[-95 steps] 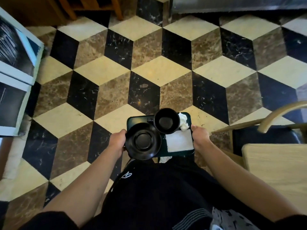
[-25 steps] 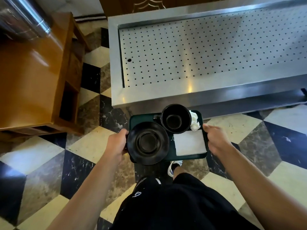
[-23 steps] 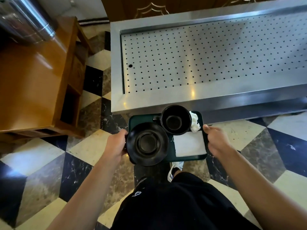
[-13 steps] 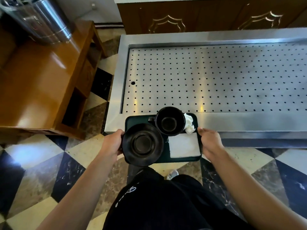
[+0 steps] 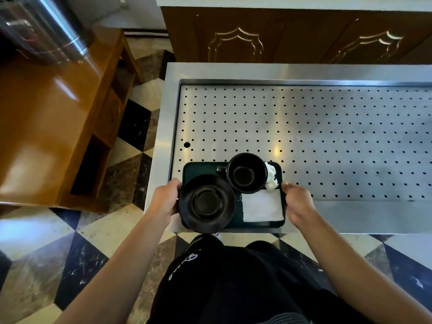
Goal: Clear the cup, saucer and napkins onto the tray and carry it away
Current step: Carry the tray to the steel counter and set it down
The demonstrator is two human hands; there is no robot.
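A dark green tray point(image 5: 201, 168) is held over the front left corner of a steel counter. On it lie a black saucer point(image 5: 207, 203) at the near left, a black cup point(image 5: 246, 175) behind it, a crumpled white napkin point(image 5: 271, 177) at the far right and a flat folded white napkin point(image 5: 261, 205) at the near right. My left hand point(image 5: 164, 201) grips the tray's left edge. My right hand point(image 5: 297, 203) grips its right edge. Whether the tray rests on the counter or hangs just above it cannot be told.
The steel counter has a sunken perforated top point(image 5: 304, 136) and a raised rim point(image 5: 161, 146). Behind it stand brown cabinet doors point(image 5: 292, 36). A wooden side table point(image 5: 46, 127) with a steel urn point(image 5: 44, 29) stands to the left. Chequered marble floor point(image 5: 58, 253) lies below.
I have walked across the chequered floor up to the steel counter. The tray, held in both hands throughout, now reaches over the counter's front left corner.
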